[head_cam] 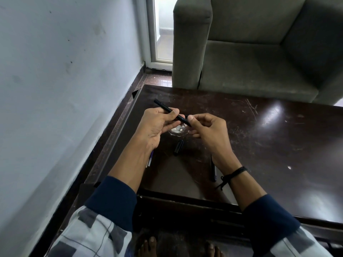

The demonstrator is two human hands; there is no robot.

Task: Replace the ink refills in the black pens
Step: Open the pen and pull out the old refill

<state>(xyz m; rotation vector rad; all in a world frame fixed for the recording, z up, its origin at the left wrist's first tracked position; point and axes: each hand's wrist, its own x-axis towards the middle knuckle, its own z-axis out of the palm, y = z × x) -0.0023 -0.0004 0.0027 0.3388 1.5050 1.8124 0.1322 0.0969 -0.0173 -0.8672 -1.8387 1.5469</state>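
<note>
Slim matte-black pen (171, 113), cap off, tilted; left hand (157, 125) grips its barrel, right hand (206, 128) pinches the tip end.

A home living room — grey armchair (259, 52), dark wooden coffee table (269, 145), glass door (163, 34).

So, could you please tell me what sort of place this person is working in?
Probably a living room or lounge: a grey armchair stands behind a dark table, with a glazed door in the corner.
</note>
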